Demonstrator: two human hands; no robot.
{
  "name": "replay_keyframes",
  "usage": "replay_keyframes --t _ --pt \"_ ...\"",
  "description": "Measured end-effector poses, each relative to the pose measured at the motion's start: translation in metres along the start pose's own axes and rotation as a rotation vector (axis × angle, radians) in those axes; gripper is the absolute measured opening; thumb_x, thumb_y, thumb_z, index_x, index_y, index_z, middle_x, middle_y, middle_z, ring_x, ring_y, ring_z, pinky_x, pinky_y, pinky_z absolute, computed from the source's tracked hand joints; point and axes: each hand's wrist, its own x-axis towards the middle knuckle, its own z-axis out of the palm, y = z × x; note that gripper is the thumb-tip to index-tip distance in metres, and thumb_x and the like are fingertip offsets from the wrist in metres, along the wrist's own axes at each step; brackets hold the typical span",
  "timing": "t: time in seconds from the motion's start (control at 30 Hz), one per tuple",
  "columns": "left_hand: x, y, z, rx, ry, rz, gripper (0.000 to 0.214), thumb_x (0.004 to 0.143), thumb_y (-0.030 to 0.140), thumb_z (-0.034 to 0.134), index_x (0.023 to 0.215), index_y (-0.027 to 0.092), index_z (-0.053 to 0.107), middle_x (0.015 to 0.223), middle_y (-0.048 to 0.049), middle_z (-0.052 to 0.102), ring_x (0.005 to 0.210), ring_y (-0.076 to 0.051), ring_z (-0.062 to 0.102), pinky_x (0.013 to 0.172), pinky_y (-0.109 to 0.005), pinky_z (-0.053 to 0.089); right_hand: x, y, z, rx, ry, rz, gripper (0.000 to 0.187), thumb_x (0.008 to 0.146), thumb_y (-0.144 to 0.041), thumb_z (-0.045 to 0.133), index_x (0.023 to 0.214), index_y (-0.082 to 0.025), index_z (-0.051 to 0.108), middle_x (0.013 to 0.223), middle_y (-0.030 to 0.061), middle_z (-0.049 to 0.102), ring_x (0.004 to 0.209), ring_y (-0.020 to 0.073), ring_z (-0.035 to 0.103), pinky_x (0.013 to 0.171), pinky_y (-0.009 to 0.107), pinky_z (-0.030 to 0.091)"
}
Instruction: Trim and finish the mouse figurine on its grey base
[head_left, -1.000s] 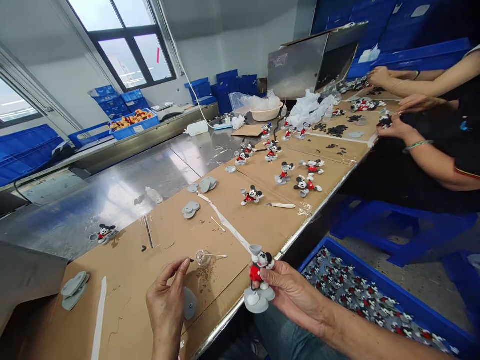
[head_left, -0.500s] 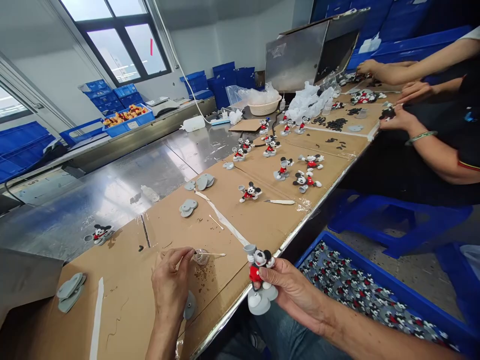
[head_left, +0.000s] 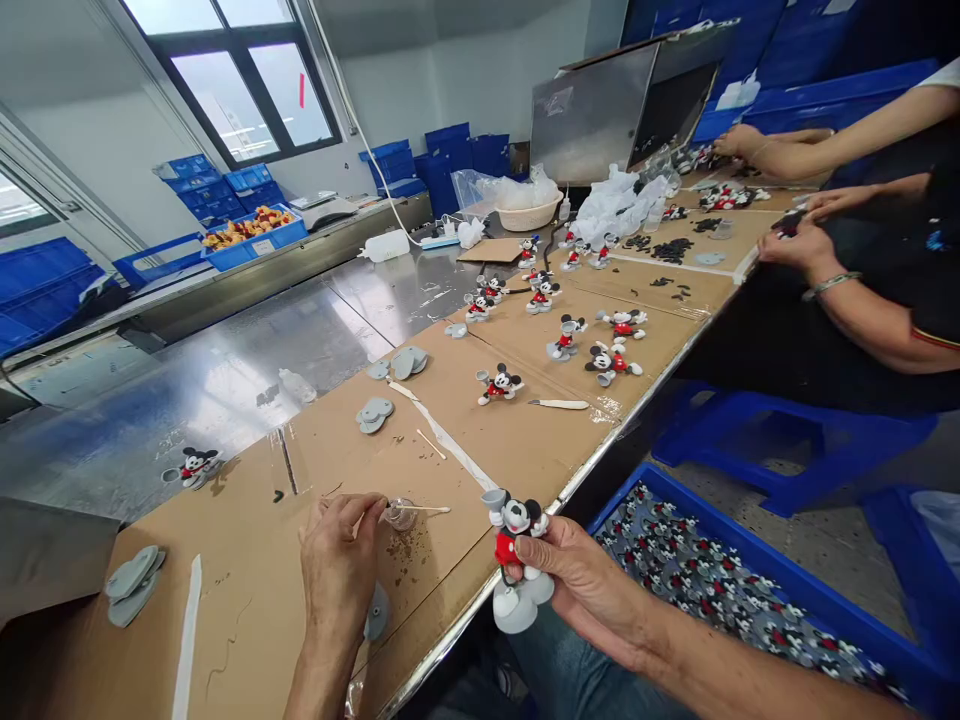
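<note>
My right hand (head_left: 559, 560) is closed around a cartoon mouse figurine (head_left: 514, 545) with red shorts, a grey cup on its raised arm and a grey base. It holds the figurine upright near the table edge. At the left, my left hand (head_left: 341, 545) pinches the near end of a cotton swab (head_left: 427, 508), which points right across a small clear cup (head_left: 401, 515). Its exact grip is partly hidden by the fingers. Brown specks surround the cup. Partly behind my left wrist lies a grey base piece (head_left: 377, 612).
Several figurines (head_left: 501, 383) stand or lie on the cardboard (head_left: 360, 460), near a white-handled knife (head_left: 562, 404), another swab (head_left: 431, 444) and stacks of grey bases (head_left: 375, 413). A blue crate (head_left: 720, 590) full of figurines is at lower right. Co-workers' hands (head_left: 799, 245) work beyond.
The view has shifted slightly. Both my hands keep nearly the same pose, with the figurine still held. A co-worker's hands at the right have moved closer together.
</note>
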Motion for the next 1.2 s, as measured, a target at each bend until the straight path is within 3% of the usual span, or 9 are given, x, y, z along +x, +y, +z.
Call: replay_keyframes --t 0.4,0.97,1.2 --pt "-0.0012 -0.0003 -0.0051 0.118 0.023 0.246 0.017 0.090 0.028 0.059 0.077 0.027 0.070 0.078 0.0029 0.071 0.079 -0.022 0.054 0.075 -0.037 0.033 -0.0011 -0.0019 0.0049 -0.111 0.002 -0.014 0.030 0.065 -0.029 0.090 0.080 -0.012 0.071 0.072 0.0019 0.065 0.067 0.0108 0.057 0.070 0.026 0.041" --pt "-0.0035 0.0003 -0.0057 0.157 0.021 0.294 0.014 0.091 0.026 0.059 0.081 0.025 0.068 0.079 0.0013 0.070 0.080 -0.022 0.054 0.076 -0.037 0.033 -0.0046 -0.0026 0.0067 -0.134 0.041 -0.086 0.027 0.070 -0.031 0.087 0.083 -0.014 0.070 0.074 0.0006 0.065 0.068 0.0106 0.056 0.069 0.025 0.040" --pt "-0.0020 -0.0020 -0.0045 0.086 -0.003 0.237 0.020 0.091 0.037 0.056 0.083 0.028 0.073 0.078 0.0011 0.072 0.080 -0.023 0.055 0.077 -0.038 0.035 -0.0055 -0.0035 0.0093 -0.155 0.045 -0.080 0.030 0.068 -0.034 0.088 0.079 -0.012 0.070 0.071 0.0016 0.065 0.066 0.0108 0.055 0.068 0.026 0.038"
